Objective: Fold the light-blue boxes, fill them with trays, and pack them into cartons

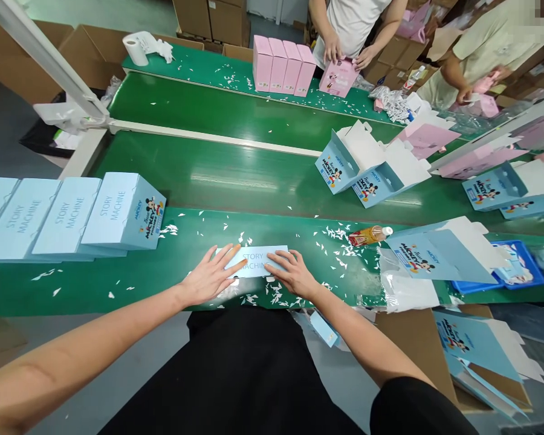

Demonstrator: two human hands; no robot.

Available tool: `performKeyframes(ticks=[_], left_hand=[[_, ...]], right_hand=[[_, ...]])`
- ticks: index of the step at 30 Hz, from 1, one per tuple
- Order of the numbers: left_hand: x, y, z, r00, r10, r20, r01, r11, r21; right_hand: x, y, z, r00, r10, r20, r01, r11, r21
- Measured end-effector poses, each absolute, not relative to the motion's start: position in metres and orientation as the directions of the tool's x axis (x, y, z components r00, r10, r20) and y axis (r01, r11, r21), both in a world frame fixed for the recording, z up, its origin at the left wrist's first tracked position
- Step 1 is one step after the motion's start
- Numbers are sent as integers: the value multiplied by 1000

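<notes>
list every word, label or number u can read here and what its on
"STORY MACHINE": the closed blue boxes at left; the leftmost is cut off by the picture edge.
"STORY", then a partly covered "MACHINE": the small blue panel under the left hand and right hand.
"MICKEY": the open blue boxes at right.
Too small or blurred: print on the pink box and bottle.

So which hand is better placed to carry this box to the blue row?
Probably the left hand: it touches the end of the box nearer the row; the right hand touches the other end.
</notes>
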State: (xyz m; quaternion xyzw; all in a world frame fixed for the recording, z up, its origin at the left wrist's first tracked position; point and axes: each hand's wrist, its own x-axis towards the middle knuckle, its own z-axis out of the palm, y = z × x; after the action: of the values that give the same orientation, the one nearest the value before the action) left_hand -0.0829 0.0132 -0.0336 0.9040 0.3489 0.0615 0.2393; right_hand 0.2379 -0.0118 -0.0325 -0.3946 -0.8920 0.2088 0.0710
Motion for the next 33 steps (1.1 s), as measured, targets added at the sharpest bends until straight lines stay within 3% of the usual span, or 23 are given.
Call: performKeyframes(ticks=[9,18,21,24,26,28,29,31,33], left_hand=[[-84,25,-27,830,546,-115,539,-730,420],[-86,30,-23,864,461,-203,503,-779,375],[-87,25,-23,852,483,-202,524,-793,311],[-79,8,-23,773,595,-222,632,-753,184],[-68,-7,-21,655,719,-232,752,-652,102],[-56,-19,-20,502,831,-241,861,-506,47],[-51,-24,-20,438,866,-243,896,-443,38],[-45,-28,-21,374,898,-233,927,-371,59],[-45,-28,-25,373,906,-198,927,-358,108]], right_hand=[[231,-17,-41,-656,755,-8,700,604,-381],[230,-20,-31,-707,703,-73,667,629,-400],[230,-20,-26,-696,709,-119,695,623,-359],[228,-28,-26,-479,874,-87,833,421,-359],[224,-36,-33,-184,982,-49,860,137,-491],[218,-43,-48,81,984,-160,688,-171,-705],[213,-44,-58,132,954,-268,542,-296,-787],[201,-41,-77,55,886,-460,259,-457,-851],[188,-30,-92,-96,838,-537,92,-529,-843]])
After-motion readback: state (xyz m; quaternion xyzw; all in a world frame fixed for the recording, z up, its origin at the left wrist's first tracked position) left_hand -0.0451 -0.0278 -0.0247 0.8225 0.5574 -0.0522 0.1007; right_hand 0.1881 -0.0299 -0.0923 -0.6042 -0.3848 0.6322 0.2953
